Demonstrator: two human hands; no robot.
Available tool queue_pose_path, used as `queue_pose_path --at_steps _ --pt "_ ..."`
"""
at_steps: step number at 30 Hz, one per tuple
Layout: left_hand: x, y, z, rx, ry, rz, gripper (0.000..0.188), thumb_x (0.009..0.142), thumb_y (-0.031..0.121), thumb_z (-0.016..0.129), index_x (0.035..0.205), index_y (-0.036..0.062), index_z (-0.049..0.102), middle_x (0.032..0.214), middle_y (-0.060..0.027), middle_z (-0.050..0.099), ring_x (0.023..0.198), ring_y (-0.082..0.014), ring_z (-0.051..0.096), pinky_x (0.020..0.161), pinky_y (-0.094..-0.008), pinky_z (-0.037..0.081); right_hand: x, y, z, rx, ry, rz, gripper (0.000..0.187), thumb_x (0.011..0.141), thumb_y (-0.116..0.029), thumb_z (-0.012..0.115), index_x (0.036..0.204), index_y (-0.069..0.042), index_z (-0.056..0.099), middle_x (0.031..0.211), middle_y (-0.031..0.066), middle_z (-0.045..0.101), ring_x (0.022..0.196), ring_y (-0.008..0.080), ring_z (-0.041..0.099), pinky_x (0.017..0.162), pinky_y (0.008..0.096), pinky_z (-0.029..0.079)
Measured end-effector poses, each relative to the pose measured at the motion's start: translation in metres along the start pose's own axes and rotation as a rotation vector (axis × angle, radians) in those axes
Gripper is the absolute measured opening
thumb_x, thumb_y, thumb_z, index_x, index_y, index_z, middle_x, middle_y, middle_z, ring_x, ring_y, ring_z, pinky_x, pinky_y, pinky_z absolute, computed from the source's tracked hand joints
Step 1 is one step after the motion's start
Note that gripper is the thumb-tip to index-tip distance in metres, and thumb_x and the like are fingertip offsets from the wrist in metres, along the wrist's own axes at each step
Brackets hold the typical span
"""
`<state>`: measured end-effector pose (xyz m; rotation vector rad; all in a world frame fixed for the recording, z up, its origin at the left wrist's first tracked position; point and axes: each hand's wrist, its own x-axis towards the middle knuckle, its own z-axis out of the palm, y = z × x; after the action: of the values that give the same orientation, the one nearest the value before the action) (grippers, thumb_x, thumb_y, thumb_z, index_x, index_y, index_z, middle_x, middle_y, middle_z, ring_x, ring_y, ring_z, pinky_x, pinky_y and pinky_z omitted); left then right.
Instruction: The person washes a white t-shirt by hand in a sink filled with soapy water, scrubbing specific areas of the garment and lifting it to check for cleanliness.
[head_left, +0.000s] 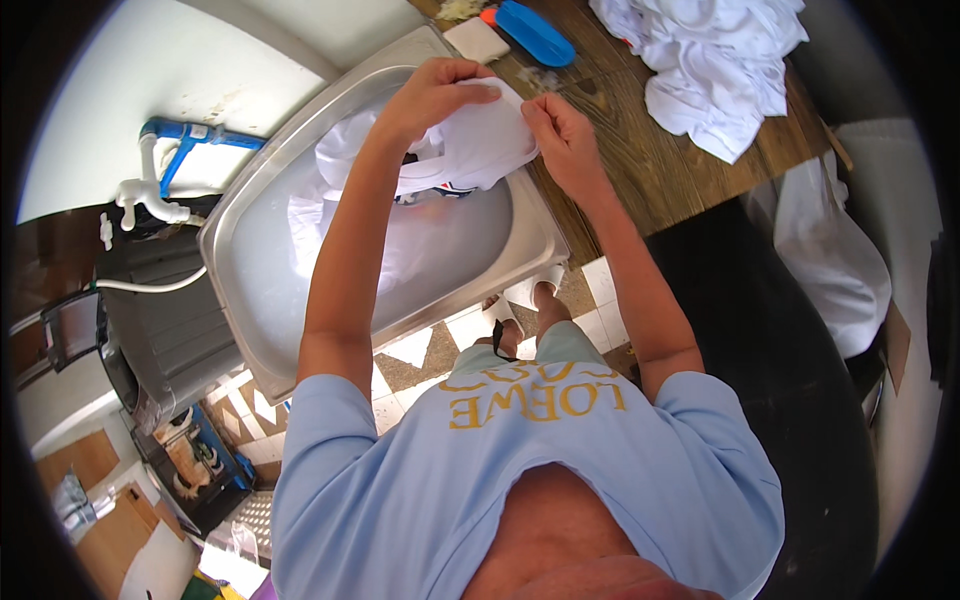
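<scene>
A wet white garment [490, 135] with a dark and red printed patch is stretched between my two hands, over the far side of a metal sink [547, 235]. My left hand [437, 98] grips its upper edge, thumb on top and fingers curled into the cloth. At the garment's right end, my right hand [562, 140] pinches the edge between thumb and fingers. The lower part of the cloth hangs into cloudy water [460, 240] that fills the basin. More white fabric [308, 235] lies in the water at the left.
Right of the sink, a wooden counter [650, 185] holds a blue brush [535, 33], a pale block [477, 40] and a white clothes pile [715, 70]. A white tap [150, 195] on blue pipe stands left, above a dark grey bin [165, 310].
</scene>
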<state>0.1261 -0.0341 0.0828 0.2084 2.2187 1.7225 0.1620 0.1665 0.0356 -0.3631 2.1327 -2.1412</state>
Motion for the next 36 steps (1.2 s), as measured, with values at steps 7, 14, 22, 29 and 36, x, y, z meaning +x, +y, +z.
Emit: queue_pose_path --at_steps 7,14,22,29,36 --pt "0.056 -0.047 0.055 0.665 0.319 0.5 0.013 0.073 0.017 0.069 0.086 0.0186 0.07 0.075 -0.0039 0.059 0.073 -0.0227 0.06 0.067 -0.0321 0.047 -0.001 0.014 -0.027 -0.801 0.283 -0.153 0.009 0.083 -0.018 0.061 0.087 -0.01 0.061 0.076 0.0113 0.066 0.074 0.0326 0.064 0.062 0.0442 0.049" --pt "0.055 -0.038 0.067 0.98 0.257 0.546 0.008 0.072 0.017 0.067 0.078 0.0186 0.073 0.081 -0.0068 0.063 0.082 -0.0286 0.063 0.07 -0.0403 0.05 -0.003 0.035 -0.028 -0.87 0.377 -0.258 0.005 0.079 -0.016 0.062 0.079 -0.012 0.065 0.08 0.0077 0.064 0.078 0.0309 0.063 0.064 0.0432 0.051" --pt "0.074 -0.017 0.054 0.806 -0.044 0.299 0.012 0.075 0.017 0.067 0.08 0.0069 0.072 0.07 -0.0093 0.068 0.062 -0.0222 0.066 0.063 -0.0322 0.053 -0.002 0.043 -0.03 -0.823 0.353 -0.286 0.004 0.078 -0.015 0.064 0.077 -0.011 0.065 0.08 0.0074 0.062 0.081 0.0292 0.061 0.067 0.0419 0.051" --pt "0.079 0.003 0.051 0.734 -0.236 0.095 0.013 0.078 0.012 0.068 0.083 0.0007 0.067 0.064 -0.006 0.064 0.057 -0.0117 0.061 0.055 -0.0253 0.05 0.0 0.04 -0.029 -0.812 0.345 -0.292 0.006 0.078 -0.015 0.064 0.076 -0.009 0.063 0.08 0.0075 0.062 0.081 0.0288 0.062 0.068 0.0416 0.051" --pt "0.088 -0.002 0.049 0.612 -0.328 0.063 0.013 0.079 0.013 0.071 0.082 0.0018 0.064 0.068 -0.0036 0.063 0.057 -0.0093 0.06 0.054 -0.0233 0.05 0.0 0.044 -0.03 -0.832 0.385 -0.3 0.008 0.078 -0.016 0.063 0.075 -0.009 0.063 0.077 0.008 0.062 0.079 0.0295 0.062 0.066 0.0425 0.051"
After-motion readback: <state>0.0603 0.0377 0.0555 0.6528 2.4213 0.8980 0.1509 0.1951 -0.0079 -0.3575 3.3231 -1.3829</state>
